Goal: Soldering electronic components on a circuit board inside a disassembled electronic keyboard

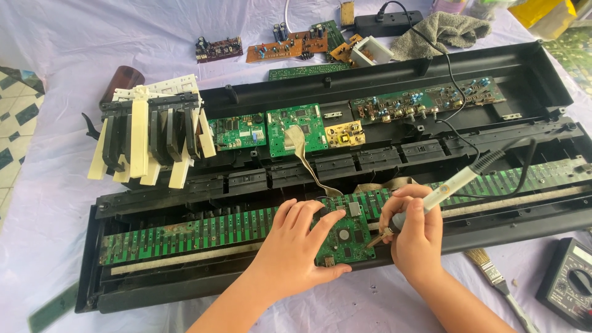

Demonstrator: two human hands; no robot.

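Observation:
An opened black electronic keyboard case [394,74] lies across a white cloth. A small green circuit board [345,237] rests on the long green key-contact strip [197,231] at the front. My left hand [296,246] lies flat on that small board with fingers spread, pressing its left side. My right hand [413,231] grips a soldering iron [453,184] with a white and black handle, its tip touching down at the board's right edge. The iron's black cord runs back across the case.
A block of removed black and white keys [151,132] sits at the left. Several green boards [296,129] line the rear shell. Loose boards [287,44], a grey rag [441,31], a paintbrush [493,277] and a multimeter [570,280] lie around.

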